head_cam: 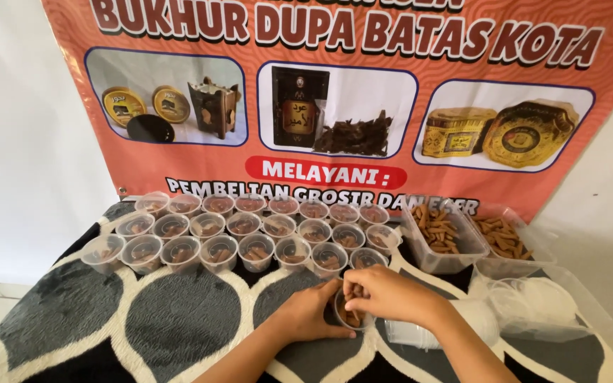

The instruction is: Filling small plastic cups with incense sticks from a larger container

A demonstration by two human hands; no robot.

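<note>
My left hand (311, 312) is wrapped around a small clear plastic cup (349, 319) standing on the patterned mat near the front. My right hand (384, 292) hovers over the cup's mouth, fingertips pinched on small brown sticks that lie inside the cup. Both forearms come in from the bottom edge.
Three rows of several small clear cups (243, 234) holding brown sticks stand behind my hands. Two clear rectangular tubs (445, 237) (505, 241) of brown sticks sit at the right. A plastic bag of white lids (540, 305) lies at the right. An orange banner (335, 106) hangs on the white wall behind.
</note>
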